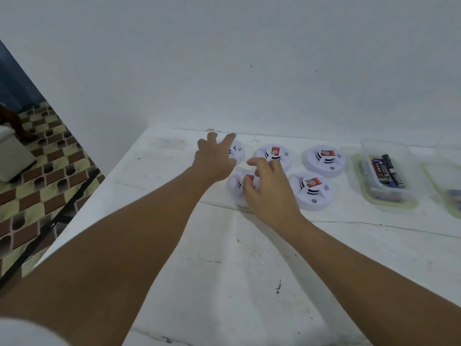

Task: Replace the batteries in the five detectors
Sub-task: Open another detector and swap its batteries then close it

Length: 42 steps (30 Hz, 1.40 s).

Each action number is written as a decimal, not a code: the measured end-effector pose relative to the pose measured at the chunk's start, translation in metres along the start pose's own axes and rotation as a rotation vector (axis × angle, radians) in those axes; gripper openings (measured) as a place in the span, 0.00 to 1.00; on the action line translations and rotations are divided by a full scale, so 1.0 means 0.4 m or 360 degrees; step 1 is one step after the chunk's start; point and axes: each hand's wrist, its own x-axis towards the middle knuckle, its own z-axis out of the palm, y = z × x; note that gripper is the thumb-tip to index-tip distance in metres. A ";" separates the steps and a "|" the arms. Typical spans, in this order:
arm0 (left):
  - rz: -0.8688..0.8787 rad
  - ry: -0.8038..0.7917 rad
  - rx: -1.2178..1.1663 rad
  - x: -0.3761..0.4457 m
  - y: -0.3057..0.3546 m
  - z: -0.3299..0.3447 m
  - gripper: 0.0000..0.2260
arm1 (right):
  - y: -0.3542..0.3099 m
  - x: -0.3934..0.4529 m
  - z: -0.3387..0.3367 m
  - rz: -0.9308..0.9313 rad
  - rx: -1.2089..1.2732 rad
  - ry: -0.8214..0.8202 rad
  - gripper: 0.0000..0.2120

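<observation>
Reaching out over the white table, you appear to be at the very start: all five detectors sit face up and none looks opened, so by my reading every battery swap is still ahead of you.

Nearest you, your right hand hangs over the front-left detector, fingers loosely curled and slightly apart; whether they touch it I cannot tell, and nothing is pinched. Just right of it sits the front-right detector, uncovered.

Farther on, your left hand is spread wide, fingers straight, over the back-left detector, which it mostly hides. The back-middle detector and back-right detector stand beside it in a row near the table's far edge.

Toward the right edge, a clear plastic box with a greenish rim holds a pile of loose batteries, dark and purple. Beyond it a second tray is cut off by the frame; its contents are unclear.
</observation>
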 end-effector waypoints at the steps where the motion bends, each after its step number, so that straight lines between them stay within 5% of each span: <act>1: 0.0030 -0.0129 0.0079 0.023 -0.007 -0.001 0.31 | -0.001 0.006 0.002 0.0008 0.0000 -0.0026 0.18; 4: 0.0074 -0.0393 0.0178 0.060 -0.039 -0.004 0.31 | -0.002 0.020 0.009 0.0036 -0.0008 -0.0055 0.17; 8: 0.0098 -0.0240 0.0035 0.030 -0.076 -0.023 0.21 | -0.006 0.030 0.014 0.0076 0.0003 -0.0038 0.16; 13: -0.0149 -0.0156 -0.0053 -0.036 -0.142 -0.050 0.19 | -0.042 0.022 0.027 0.0068 0.0075 -0.0069 0.16; 17: -0.0359 -0.0111 -0.1301 -0.129 -0.148 -0.088 0.19 | -0.088 0.008 0.031 0.0043 0.0259 -0.0087 0.15; 20: -0.0350 -0.0356 -0.2408 -0.234 -0.133 -0.099 0.27 | -0.121 -0.017 0.033 0.0013 0.0452 -0.0171 0.16; 25: -0.0255 -0.0563 -0.2989 -0.405 -0.049 -0.095 0.23 | -0.119 -0.096 0.028 -0.0034 0.0729 -0.0210 0.16; 32: -0.0273 -0.0451 -0.2908 -0.525 0.054 -0.045 0.19 | -0.056 -0.233 -0.064 -0.0207 0.0772 -0.0204 0.28; 35: -0.0341 -0.0389 -0.2784 -0.549 0.110 -0.011 0.27 | -0.027 -0.275 -0.104 -0.0194 0.0785 -0.0219 0.31; 42: -0.0502 -0.0348 -0.2673 -0.588 0.233 0.063 0.30 | 0.050 -0.326 -0.212 -0.0010 0.0854 -0.0326 0.21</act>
